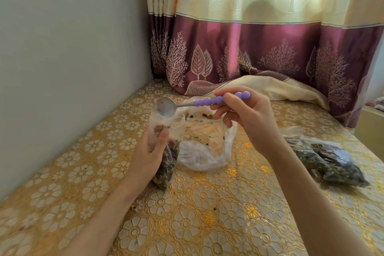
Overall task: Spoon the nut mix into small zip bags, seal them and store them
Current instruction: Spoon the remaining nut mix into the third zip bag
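Observation:
My left hand (150, 149) grips a small clear zip bag (167, 131) partly filled with dark nut mix, its mouth held open and upward. My right hand (247, 118) holds a spoon (199, 103) by its purple beaded handle. The metal bowl of the spoon is tipped at the bag's mouth and looks empty. Just behind the small bag sits a large crumpled clear plastic bag (207, 147) holding a little nut mix.
Filled zip bags of dark nut mix (326, 160) lie on the right of the gold flower-patterned table cover (207, 214). A grey wall runs along the left. A purple and cream curtain (249, 48) hangs behind, its hem heaped on the surface.

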A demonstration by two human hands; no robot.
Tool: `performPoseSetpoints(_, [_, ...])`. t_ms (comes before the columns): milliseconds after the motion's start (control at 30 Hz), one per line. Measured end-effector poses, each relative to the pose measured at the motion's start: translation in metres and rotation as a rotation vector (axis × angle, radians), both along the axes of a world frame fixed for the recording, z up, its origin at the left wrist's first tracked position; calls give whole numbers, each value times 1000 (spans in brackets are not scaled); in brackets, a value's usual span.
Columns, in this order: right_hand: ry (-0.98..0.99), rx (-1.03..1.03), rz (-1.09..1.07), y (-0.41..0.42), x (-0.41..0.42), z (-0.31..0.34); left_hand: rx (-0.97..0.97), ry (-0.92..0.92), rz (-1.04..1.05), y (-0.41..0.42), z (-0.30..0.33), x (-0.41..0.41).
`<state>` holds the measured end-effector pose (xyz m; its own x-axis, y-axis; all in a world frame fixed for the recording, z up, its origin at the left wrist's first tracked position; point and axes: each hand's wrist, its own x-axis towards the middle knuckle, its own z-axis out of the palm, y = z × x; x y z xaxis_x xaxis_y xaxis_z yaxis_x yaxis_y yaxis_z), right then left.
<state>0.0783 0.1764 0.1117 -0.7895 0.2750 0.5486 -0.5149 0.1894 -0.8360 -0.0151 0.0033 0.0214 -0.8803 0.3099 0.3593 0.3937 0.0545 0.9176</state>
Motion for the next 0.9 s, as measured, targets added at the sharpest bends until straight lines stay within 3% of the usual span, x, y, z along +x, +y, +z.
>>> performPoseSetpoints(233, [3,-124,-60,21,-1,-2,-11,-24,-98,-3,-4,-7])
performPoseSetpoints(433, [-143,-144,-432,51,-8,-23,-115,46,-84,-4,-9,-9])
performPoseSetpoints(567, [-246,-46,-526,61,-8,-35,-186,129,-42,-2,-11,-8])
performPoseSetpoints(700, [-264,-29,-426,56,-9,-31,-158,101,42,-2,-12,-7])
performPoseSetpoints(900, [-278,66,-184,35,-9,-22,-124,78,4,-2,-8,-5])
